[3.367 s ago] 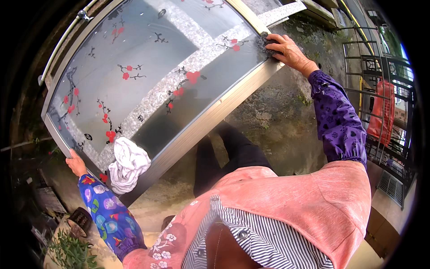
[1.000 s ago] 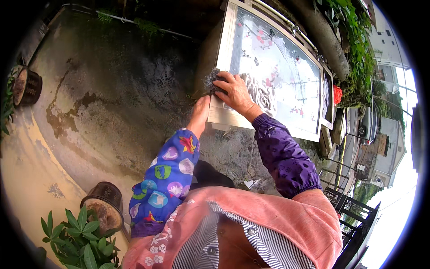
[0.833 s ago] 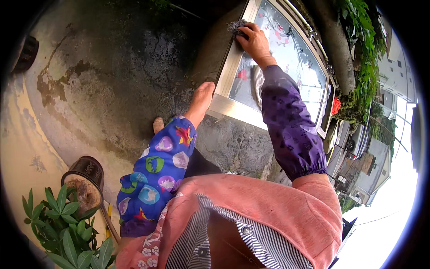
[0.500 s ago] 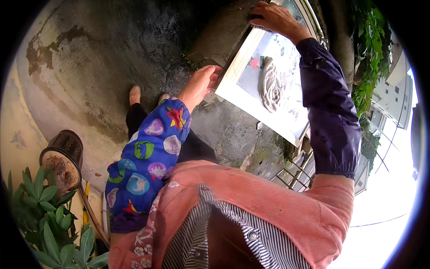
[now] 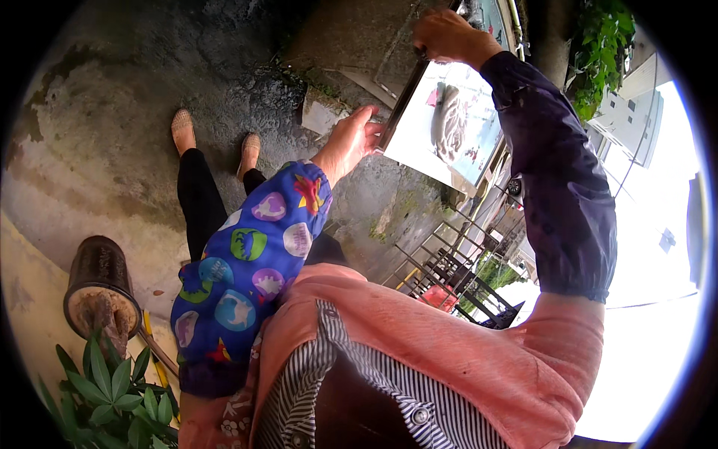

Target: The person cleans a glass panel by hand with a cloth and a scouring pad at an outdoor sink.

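Observation:
A light-framed panel with a shiny top [image 5: 422,166] reaches out from under both my hands, slanting across the upper middle of the view. On it lies a twisted grey-white cloth [image 5: 450,126]. My left hand [image 5: 348,144], in a blue patterned sleeve, has its fingers around the panel's near left corner, the thumb sticking up along the dark edge. At the far end, my right hand [image 5: 450,37], in a dark purple sleeve, is curled over that same side edge. Its fingertips are partly hidden and blurred.
My feet in tan shoes [image 5: 184,133] stand on wet, stained concrete [image 5: 112,127]. A dark plant pot [image 5: 99,269] and green leaves [image 5: 105,382] are at lower left. Metal railings [image 5: 422,258] stand beyond the panel. Vines [image 5: 598,60] hang at upper right.
The view has turned, so more of my legs, the railings and a red thing beyond them show. Both hands stay at the panel's edge; the cloth still lies on it.

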{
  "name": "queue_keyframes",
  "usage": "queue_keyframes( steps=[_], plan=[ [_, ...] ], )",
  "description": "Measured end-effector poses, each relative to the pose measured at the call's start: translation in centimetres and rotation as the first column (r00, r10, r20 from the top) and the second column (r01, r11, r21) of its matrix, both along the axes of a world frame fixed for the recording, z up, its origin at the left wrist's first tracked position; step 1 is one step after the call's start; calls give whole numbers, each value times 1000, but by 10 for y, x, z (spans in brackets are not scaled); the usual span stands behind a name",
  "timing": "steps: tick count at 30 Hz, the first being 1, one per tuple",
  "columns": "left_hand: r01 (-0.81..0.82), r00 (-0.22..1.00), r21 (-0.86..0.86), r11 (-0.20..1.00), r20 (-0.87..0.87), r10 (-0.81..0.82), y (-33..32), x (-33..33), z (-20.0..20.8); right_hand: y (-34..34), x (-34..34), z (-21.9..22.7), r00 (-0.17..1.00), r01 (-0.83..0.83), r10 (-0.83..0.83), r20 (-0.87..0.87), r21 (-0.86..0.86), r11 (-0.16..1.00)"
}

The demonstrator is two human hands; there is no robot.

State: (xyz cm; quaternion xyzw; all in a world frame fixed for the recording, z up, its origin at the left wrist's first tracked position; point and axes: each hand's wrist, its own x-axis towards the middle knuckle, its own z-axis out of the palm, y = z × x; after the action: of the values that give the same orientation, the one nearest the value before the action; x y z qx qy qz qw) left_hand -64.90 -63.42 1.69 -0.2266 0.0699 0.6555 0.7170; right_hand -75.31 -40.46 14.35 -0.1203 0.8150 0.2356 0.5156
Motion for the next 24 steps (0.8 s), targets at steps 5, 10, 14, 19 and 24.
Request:
queue_keyframes(
  steps=[5, 10, 14, 19, 24],
  plan=[
    [-29, 999, -52, 998, -30, 28, 2, -2, 0, -128, 40, -14, 976, -64, 119, 180, -285, 957],
    [-51, 997, -22, 998, 55, 52, -2, 2, 4, -78, 28, -24, 948, 42, 11, 317, -160, 986],
    [-58, 998, 30, 998, 33, 57, -2, 10, 9, 9, 3, -18, 999, -14, 18, -47, 89, 996],
    [-14, 999, 47, 999, 38, 12, 3, 16, 0, -37, 36, -27, 964, 142, -148, 220, 41, 989],
    [51, 999, 38, 998, -5, -51, -2, 11, 1, -65, 33, -11, 958, 88, -80, 274, -15, 996]
  ],
)
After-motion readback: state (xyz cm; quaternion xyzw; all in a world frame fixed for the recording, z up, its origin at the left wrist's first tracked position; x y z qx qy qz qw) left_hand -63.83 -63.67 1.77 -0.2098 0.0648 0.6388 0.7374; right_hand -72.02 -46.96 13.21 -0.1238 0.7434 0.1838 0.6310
